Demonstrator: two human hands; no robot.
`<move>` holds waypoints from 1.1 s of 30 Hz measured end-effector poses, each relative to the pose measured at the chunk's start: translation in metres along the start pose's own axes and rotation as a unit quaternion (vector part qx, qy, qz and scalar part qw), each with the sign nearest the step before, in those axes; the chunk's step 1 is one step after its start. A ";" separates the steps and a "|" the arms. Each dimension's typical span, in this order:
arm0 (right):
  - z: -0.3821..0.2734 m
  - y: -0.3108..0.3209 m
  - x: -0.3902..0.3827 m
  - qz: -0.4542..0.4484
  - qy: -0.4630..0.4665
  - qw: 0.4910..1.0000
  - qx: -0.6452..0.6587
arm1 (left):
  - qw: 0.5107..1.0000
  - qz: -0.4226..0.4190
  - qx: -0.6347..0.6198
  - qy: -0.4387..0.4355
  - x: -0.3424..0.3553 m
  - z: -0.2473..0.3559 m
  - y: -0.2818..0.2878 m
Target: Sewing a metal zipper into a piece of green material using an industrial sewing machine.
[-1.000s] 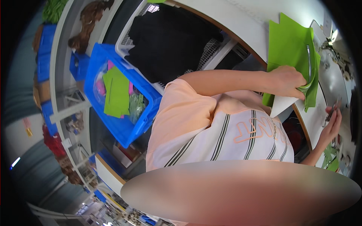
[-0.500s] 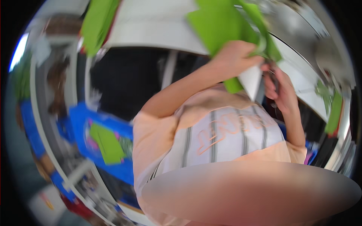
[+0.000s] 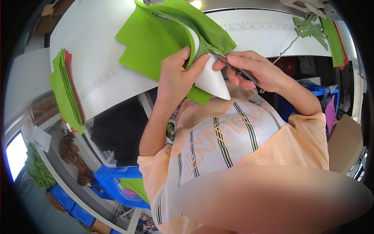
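Observation:
My left hand is closed on a bright green fabric piece, thumb and fingers pinching its folded edge. A zipper runs along that edge, and a white sheet-like layer hangs below it with a pointed corner. In my right hand, dark metal thread snips are gripped, their tip touching or very near the zipper tape beside my left thumb. Whether the blades are apart is too small to tell. The green piece is raised over the near edge of the white table.
A stack of green and red fabric pieces hangs over the table's left edge. Green zipper strips and another green stack lie far right. Below are a blue bin, black cloth and a cardboard box.
The view has swung, so hands and fabric appear farther left, and the blur is gone. Both hands still hold the green fabric and snips, with the snips' tip now at the zipper edge.

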State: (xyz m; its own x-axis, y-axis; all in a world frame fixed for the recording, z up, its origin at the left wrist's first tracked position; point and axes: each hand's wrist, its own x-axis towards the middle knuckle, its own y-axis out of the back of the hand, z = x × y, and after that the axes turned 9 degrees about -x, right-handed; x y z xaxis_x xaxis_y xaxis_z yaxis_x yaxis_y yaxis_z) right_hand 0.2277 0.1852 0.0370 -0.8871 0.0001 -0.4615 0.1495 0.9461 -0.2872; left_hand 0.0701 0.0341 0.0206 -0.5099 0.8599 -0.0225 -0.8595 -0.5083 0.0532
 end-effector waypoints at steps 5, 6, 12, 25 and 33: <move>-0.001 0.000 0.003 0.018 -0.019 1.000 0.010 | 1.000 0.000 -0.002 0.008 -0.001 0.002 -0.001; -0.001 0.000 0.003 0.007 -0.003 1.000 0.015 | 1.000 0.007 -0.007 -0.005 -0.002 0.002 -0.001; 0.005 -0.003 0.009 0.044 0.021 0.998 -0.044 | 1.000 0.010 0.001 0.008 -0.002 0.003 -0.002; 0.004 0.001 0.011 0.040 0.021 0.993 -0.107 | 1.000 0.012 -0.007 0.001 -0.004 0.001 -0.002; 0.008 0.002 0.012 0.033 0.059 0.989 -0.131 | 1.000 -0.001 0.013 -0.014 -0.002 -0.004 0.003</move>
State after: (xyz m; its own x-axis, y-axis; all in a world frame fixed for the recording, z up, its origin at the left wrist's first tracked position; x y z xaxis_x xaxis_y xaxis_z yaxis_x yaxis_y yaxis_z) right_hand 0.2205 0.1842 0.0239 -0.9260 0.0884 -0.3670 0.1047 0.9942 -0.0247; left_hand 0.0686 0.0305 0.0163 -0.5072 0.8618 0.0055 -0.8590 -0.5060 0.0782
